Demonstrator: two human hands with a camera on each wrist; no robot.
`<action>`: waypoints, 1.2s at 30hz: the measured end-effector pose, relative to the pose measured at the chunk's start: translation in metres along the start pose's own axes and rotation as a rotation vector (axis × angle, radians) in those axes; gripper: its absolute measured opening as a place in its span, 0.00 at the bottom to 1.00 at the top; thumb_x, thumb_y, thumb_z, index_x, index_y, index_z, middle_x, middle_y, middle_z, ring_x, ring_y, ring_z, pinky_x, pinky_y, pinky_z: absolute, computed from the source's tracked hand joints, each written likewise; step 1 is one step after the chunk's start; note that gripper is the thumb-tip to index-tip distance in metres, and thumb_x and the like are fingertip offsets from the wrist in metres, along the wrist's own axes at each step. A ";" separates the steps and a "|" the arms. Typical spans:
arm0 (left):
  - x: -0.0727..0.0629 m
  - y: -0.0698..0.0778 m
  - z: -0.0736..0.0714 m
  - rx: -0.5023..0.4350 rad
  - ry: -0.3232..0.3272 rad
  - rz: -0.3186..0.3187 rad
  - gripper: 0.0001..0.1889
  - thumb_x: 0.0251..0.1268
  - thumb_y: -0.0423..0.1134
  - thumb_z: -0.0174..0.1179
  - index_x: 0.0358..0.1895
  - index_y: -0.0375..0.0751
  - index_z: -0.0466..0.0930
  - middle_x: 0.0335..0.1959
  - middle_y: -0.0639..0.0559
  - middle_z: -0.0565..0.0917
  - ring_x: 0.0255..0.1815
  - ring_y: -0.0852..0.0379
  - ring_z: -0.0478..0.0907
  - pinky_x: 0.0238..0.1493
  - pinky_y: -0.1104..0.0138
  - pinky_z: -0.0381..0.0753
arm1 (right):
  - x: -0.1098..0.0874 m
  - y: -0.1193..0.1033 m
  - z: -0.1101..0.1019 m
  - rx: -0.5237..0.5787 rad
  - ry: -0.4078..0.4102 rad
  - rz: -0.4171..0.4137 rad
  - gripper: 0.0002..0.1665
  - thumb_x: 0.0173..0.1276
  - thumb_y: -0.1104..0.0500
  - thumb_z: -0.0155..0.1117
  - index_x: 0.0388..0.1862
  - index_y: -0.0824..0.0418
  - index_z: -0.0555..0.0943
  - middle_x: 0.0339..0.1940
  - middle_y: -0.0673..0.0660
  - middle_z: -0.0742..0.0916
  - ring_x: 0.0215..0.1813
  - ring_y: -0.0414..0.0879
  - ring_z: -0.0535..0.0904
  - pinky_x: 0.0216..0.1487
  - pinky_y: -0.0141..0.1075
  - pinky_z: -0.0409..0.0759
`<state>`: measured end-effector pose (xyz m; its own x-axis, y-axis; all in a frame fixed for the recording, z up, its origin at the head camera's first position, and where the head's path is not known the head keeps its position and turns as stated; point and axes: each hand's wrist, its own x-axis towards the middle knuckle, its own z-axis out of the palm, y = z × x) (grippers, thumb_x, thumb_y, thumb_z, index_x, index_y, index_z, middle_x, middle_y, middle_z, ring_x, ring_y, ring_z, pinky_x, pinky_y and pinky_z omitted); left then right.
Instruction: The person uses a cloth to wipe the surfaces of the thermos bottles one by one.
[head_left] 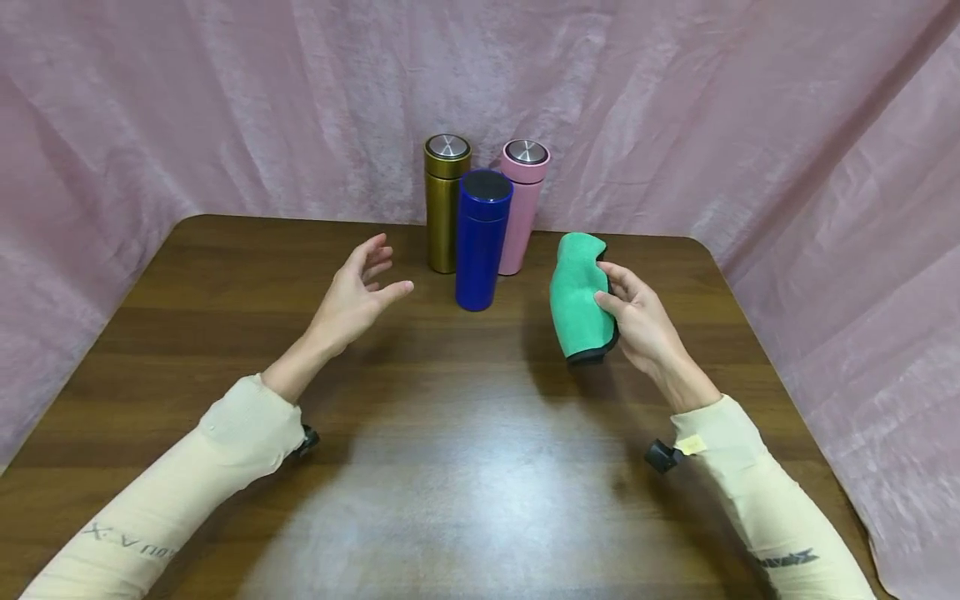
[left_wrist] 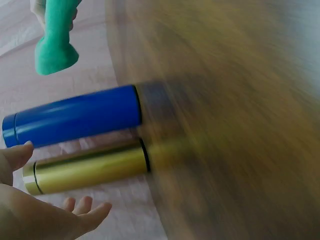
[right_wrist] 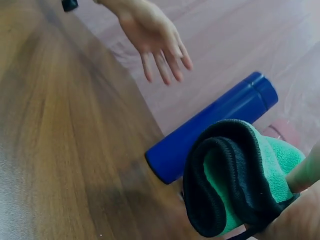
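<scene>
A folded green cloth with black edging (head_left: pixel 582 293) is pinched in my right hand (head_left: pixel 643 323), held above the table right of the bottles. Its layered folds show in the right wrist view. My left hand (head_left: pixel 356 296) hovers in the air to the left, fingers extended and thumb apart, holding nothing. Between the hands stand a blue bottle (head_left: pixel 482 250) in front, a gold bottle (head_left: pixel 442 212) behind it to the left, and a pink bottle (head_left: pixel 522 208) behind to the right, partly hidden by the blue one. All three are upright with lids on.
The brown wooden table (head_left: pixel 420 467) reflects a bright patch of light near its front. Pink curtains (head_left: pixel 337 108) hang behind the table and along both sides, close behind the bottles. Small black devices (head_left: pixel 663 456) are strapped at the sleeved wrists.
</scene>
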<state>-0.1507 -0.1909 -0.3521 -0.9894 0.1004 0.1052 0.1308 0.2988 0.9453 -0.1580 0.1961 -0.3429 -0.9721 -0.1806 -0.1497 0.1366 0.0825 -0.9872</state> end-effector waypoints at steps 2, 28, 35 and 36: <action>-0.010 -0.001 -0.012 0.036 -0.031 -0.015 0.45 0.71 0.39 0.68 0.83 0.39 0.49 0.78 0.38 0.63 0.79 0.42 0.60 0.76 0.43 0.60 | 0.007 0.004 -0.001 0.022 -0.021 0.034 0.34 0.84 0.67 0.43 0.85 0.62 0.50 0.82 0.62 0.61 0.79 0.52 0.59 0.71 0.38 0.68; -0.057 -0.009 -0.061 0.175 -0.086 -0.053 0.44 0.75 0.42 0.65 0.83 0.37 0.48 0.81 0.38 0.58 0.80 0.40 0.56 0.74 0.40 0.62 | 0.041 0.048 0.012 -0.758 0.011 -0.011 0.29 0.81 0.63 0.57 0.77 0.68 0.68 0.73 0.71 0.74 0.64 0.63 0.75 0.59 0.51 0.79; -0.059 -0.008 -0.062 0.171 -0.077 -0.047 0.44 0.74 0.43 0.66 0.83 0.38 0.48 0.81 0.39 0.59 0.80 0.40 0.57 0.74 0.41 0.63 | 0.039 0.046 0.019 -0.892 0.121 -0.117 0.25 0.76 0.64 0.65 0.66 0.67 0.68 0.66 0.74 0.77 0.66 0.69 0.71 0.65 0.60 0.72; -0.060 -0.008 -0.063 0.171 -0.075 -0.046 0.44 0.74 0.43 0.66 0.83 0.38 0.49 0.81 0.39 0.59 0.80 0.40 0.57 0.74 0.41 0.63 | 0.038 0.047 0.020 -0.900 0.129 -0.131 0.24 0.75 0.65 0.65 0.64 0.66 0.68 0.64 0.75 0.77 0.63 0.70 0.73 0.62 0.61 0.72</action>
<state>-0.0963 -0.2589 -0.3471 -0.9879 0.1517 0.0338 0.1010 0.4611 0.8816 -0.1846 0.1732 -0.3957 -0.9905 -0.1359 0.0210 -0.1234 0.8110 -0.5719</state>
